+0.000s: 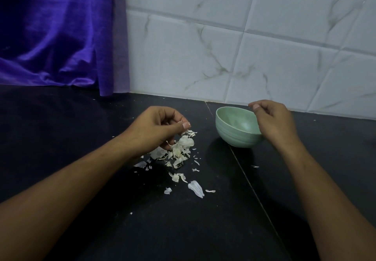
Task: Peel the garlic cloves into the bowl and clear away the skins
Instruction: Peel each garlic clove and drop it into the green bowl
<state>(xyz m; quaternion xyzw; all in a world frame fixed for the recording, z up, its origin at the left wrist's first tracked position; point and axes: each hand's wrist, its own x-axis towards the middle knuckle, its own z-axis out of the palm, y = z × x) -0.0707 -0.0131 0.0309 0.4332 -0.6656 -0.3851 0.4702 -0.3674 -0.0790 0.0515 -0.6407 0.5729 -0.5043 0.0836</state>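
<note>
Head view. Black counter (203,230) fills the lower frame, with a white tiled wall (264,36) behind it and a purple curtain (50,36) at back left.

Bowl (234,136): pale green, upright, near the wall on the right. I see no garlic cloves in the part of its inside that shows; my hand hides the rest.

Left hand (158,130): fingers curled, thumb and fingertips pinching a few scraps of skin, held just above the heap.

Right hand (276,124): over the bowl's right rim, fingers curled, thumb and forefinger pressed together. I cannot tell whether anything is between them.

Skins (179,150): loose white heap on the counter left of the bowl, under my left hand, with a trail of bits toward me. One long flake (195,188) lies apart from the heap, nearer me. A tiny sliver (255,166) lies across the counter seam, on the bowl's side.

Handling, judged: skins are paper-thin, nearly weightless, brittle, likely to cling to fingers and drift on any draught. Pinching single flakes looks slow. Better to sweep the scatter into the heap with the edge of a flat hand, then scoop from beneath with cupped fingers. The long flake can be taken by its middle.
</note>
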